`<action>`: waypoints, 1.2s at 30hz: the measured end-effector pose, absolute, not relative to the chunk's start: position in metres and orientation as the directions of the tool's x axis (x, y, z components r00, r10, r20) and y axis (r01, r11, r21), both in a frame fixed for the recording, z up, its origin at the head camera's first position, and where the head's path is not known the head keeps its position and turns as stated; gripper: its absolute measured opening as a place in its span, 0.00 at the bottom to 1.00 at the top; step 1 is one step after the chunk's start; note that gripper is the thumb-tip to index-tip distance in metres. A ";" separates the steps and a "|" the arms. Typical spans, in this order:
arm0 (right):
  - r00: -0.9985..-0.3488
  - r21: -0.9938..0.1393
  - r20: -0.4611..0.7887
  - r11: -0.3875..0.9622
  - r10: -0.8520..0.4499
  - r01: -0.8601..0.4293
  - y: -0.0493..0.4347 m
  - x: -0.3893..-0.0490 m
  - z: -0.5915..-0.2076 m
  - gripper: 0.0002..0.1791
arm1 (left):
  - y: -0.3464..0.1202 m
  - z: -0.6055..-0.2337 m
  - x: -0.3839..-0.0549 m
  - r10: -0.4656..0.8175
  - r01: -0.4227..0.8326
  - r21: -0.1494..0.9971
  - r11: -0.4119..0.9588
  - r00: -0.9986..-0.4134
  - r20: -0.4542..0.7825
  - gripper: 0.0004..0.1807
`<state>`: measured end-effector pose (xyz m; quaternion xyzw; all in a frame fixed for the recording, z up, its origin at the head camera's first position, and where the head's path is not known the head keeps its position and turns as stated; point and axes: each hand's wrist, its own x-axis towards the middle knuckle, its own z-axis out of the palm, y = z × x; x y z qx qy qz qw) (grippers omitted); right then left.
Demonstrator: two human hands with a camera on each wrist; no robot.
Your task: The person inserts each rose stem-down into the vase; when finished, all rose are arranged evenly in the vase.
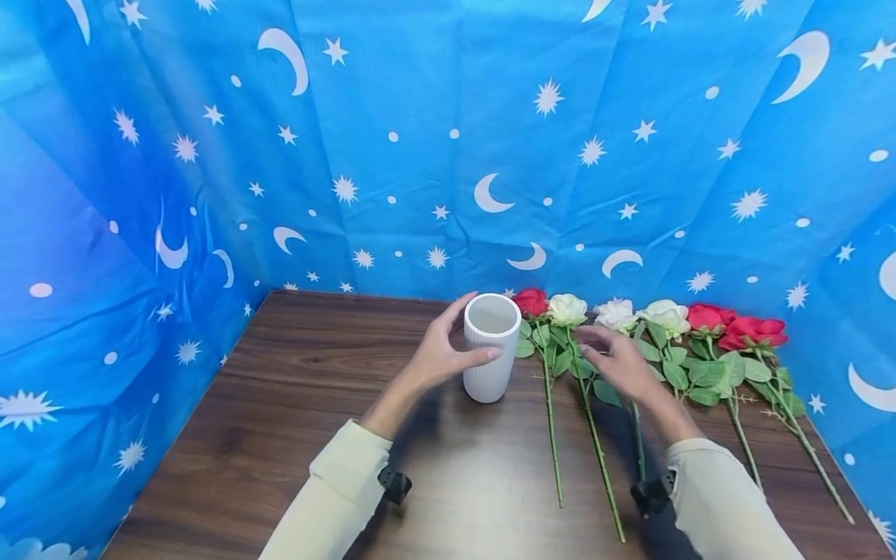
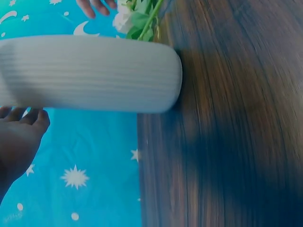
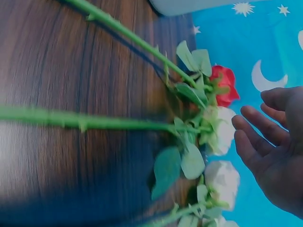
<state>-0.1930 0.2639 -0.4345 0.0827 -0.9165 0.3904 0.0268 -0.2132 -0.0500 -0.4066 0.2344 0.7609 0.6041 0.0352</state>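
Observation:
A white ribbed vase (image 1: 489,373) stands upright on the table. My left hand (image 1: 441,350) holds it from the left, thumb across the front and fingers round the far side; the left wrist view shows its fingertips (image 2: 40,118) at the ribbed wall. My right hand (image 1: 619,362) is over the rose stems, and in the right wrist view its fingers are loosely bent with nothing between them. Nearest to it are a cream rose (image 1: 567,309) and a white rose (image 1: 616,314). Close beside the vase lies a red rose (image 1: 530,302).
Further right lie another cream rose (image 1: 666,317) and two red roses, one inner (image 1: 708,316) and one outer (image 1: 754,333). Their stems point toward the front of the dark wooden table (image 1: 294,404). A blue cloth (image 1: 420,117) with moons and stars hangs behind and at both sides.

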 end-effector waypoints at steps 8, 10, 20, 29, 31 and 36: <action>-0.987 -0.655 0.068 0.740 -0.147 -0.155 0.249 -0.207 -0.444 0.22 | -0.034 -0.402 -0.216 0.331 0.311 0.930 0.197 -0.914 0.236 0.47; -0.987 -0.646 0.071 0.747 -0.146 -0.157 0.246 -0.209 -0.447 0.21 | -0.033 -0.401 -0.216 0.335 0.314 0.931 0.185 -0.911 0.241 0.46; -0.990 -0.623 0.049 0.771 -0.132 -0.134 0.229 -0.222 -0.460 0.19 | -0.035 -0.402 -0.219 0.345 0.325 0.928 0.180 -0.905 0.250 0.44; -1.000 -0.631 -0.001 0.776 -0.022 -0.017 0.222 -0.236 -0.468 0.18 | -0.031 -0.403 -0.220 0.308 0.322 0.935 0.150 -0.914 0.265 0.42; -1.000 -0.642 -0.025 0.766 -0.011 0.008 0.218 -0.240 -0.470 0.18 | -0.032 -0.403 -0.220 0.309 0.323 0.936 0.139 -0.912 0.269 0.41; -0.995 -0.645 -0.103 0.760 0.015 0.078 0.213 -0.245 -0.471 0.20 | -0.032 -0.404 -0.221 0.328 0.328 0.934 0.140 -0.905 0.269 0.41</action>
